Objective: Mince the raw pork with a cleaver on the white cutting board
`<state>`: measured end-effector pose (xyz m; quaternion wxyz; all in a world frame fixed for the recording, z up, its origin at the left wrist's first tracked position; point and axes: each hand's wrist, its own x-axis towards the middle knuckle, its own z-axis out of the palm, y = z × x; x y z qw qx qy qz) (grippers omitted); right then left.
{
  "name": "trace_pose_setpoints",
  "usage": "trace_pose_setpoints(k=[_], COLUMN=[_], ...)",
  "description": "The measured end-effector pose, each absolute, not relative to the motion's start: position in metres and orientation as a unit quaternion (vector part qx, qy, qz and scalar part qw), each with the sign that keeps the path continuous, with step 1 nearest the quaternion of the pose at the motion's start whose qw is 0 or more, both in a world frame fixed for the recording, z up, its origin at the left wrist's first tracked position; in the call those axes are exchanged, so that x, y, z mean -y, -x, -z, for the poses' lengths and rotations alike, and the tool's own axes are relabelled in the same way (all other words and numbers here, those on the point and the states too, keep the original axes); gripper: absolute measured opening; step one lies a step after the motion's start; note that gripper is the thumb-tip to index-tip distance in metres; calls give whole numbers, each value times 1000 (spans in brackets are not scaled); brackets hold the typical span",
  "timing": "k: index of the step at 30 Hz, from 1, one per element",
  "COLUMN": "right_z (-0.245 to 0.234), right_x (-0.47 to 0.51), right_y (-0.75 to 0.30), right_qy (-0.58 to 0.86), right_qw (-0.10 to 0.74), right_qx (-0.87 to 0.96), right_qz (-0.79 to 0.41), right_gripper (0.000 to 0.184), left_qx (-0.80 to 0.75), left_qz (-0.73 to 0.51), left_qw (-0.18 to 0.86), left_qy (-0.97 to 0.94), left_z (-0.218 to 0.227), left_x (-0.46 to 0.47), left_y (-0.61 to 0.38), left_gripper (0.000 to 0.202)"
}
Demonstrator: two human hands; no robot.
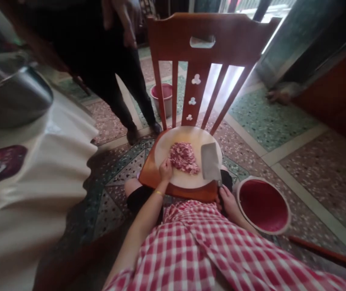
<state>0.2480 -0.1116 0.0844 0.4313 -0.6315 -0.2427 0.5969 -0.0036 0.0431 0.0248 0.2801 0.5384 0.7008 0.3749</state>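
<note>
Where the pale round board [164,145] lies across the wooden seat of the chair [173,37], a loose heap of chopped meat [182,157] sits near its middle. The left hand [165,169] is at the left edge of the heap, its fingers curled in; whether they pinch any meat cannot be told. To the right of the heap, the broad blade of a cleaver [211,162] shows its flat side above the board; whether it touches the wood is unclear. The right hand [229,198] has its fingers wrapped round the handle, past the board's near edge.

The curled fingers look close enough to be cut should the blade swing leftward without care. The board seems to reach the seat's right side, so a hard blow there might tip or slide it, spilling scraps over the edge. The person's knees flank the seat, and a slip of the cleaver could reach them.

Beside the right hand, a red-lined bucket [263,207] stands on the speckled floor [312,161]. To the left, a metal pot [12,95] rests on a tabletop [65,121] under a pale cloth; beyond, a co-worker in dark trousers [97,68] stands. No brand, label or writing can be read.
</note>
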Motion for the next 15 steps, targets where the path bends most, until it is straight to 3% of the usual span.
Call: trace_pose_setpoints(k=[11,15], right_z=[-55,-62], right_x=[69,44], right_y=[-202,-202], right_qy=[612,621], right_qw=[392,404], right_qx=[265,328], right_qz=[-634,-586], right_gripper=[51,53], left_qx=[-692,-679], left_qz=[-389,-410], left_qw=[255,266], left_qy=[-552,-548], left_z=[-25,-25], left_x=[-39,-38], left_y=[3,4], left_gripper=[36,34])
